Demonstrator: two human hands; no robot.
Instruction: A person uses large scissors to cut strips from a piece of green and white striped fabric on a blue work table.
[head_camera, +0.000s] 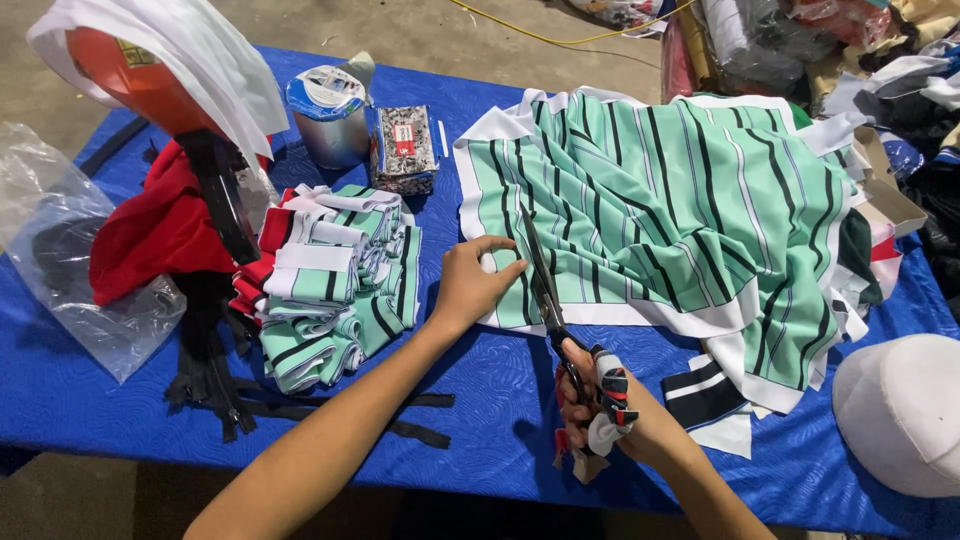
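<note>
1. Now the right hand (600, 400) grips the scissors (545, 290), blades pointing away, up the striped cloth (660, 200).
2. Left hand (470, 285) lies flat, fingers bent, pressing the cloth just left of the blades.
3. Cloth spreads right across the blue table (480, 380).
4. Folded pieces (335, 290) sit further left.
</note>
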